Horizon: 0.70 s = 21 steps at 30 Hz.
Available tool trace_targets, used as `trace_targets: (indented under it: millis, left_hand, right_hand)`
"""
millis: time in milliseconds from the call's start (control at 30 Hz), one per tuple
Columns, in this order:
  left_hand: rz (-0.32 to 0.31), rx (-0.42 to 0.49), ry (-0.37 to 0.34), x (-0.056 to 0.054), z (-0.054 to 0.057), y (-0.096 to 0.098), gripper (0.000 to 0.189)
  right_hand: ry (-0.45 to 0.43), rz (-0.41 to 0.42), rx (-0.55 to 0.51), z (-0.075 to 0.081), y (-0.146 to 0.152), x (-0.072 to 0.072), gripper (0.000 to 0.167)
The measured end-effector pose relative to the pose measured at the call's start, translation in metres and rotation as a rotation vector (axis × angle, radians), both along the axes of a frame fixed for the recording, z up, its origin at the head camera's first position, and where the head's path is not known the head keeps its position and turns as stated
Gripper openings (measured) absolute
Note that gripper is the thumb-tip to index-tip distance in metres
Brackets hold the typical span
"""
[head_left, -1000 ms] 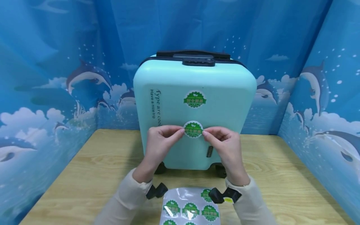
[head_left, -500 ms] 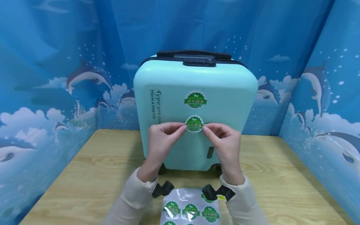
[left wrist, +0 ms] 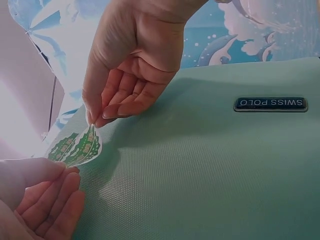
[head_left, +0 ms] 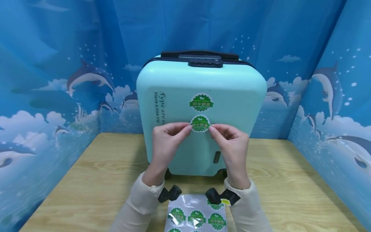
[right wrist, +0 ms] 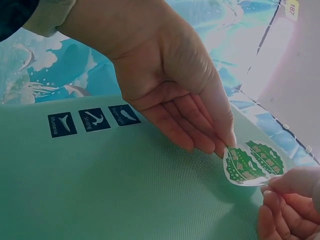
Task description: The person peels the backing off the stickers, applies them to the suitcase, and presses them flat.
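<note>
Both hands hold one round green-and-white sticker point(head_left: 200, 123) in front of a mint-green suitcase point(head_left: 191, 158). My left hand point(head_left: 166, 141) pinches its left edge between thumb and fingertip, and my right hand point(head_left: 232, 141) pinches the right edge. A matching sticker point(head_left: 201, 102) lies on the suitcase face just above it. In the left wrist view, the held sticker point(left wrist: 89, 150) bows slightly, close over the textured shell, with the right hand point(left wrist: 140, 55) above and the left hand point(left wrist: 45, 200) at lower left. The right wrist view shows the same sticker point(right wrist: 242, 167) from the other side.
A glossy sheet point(head_left: 188, 203) of several such stickers lies on the wooden table point(head_left: 101, 180) between the forearms. The upright suitcase has a black handle point(head_left: 200, 54) on top and a small nameplate point(left wrist: 270, 104). A blue dolphin-print curtain point(head_left: 185, 25) surrounds the table.
Both hands have moved the held sticker upward along the suitcase face, nearer the upper sticker. The forearms have drawn slightly closer together; both pinches stay on the edges.
</note>
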<state>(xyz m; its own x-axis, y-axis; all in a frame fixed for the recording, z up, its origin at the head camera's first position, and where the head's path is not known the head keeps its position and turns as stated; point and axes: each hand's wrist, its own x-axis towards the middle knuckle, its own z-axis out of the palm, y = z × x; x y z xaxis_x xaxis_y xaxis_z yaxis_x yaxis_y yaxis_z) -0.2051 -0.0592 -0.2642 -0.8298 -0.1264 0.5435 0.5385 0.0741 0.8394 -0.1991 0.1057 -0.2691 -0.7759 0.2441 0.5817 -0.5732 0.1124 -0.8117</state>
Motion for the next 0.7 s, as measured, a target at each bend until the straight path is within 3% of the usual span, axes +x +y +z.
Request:
trace_targets:
  millis: [700]
  left_hand:
    - [0.011,-0.032,-0.042,-0.0025,0.0031,-0.0002,0.014]
  right_hand:
    - [0.066,-0.073,0.031,-0.0009,-0.0082,-0.0035,0.016]
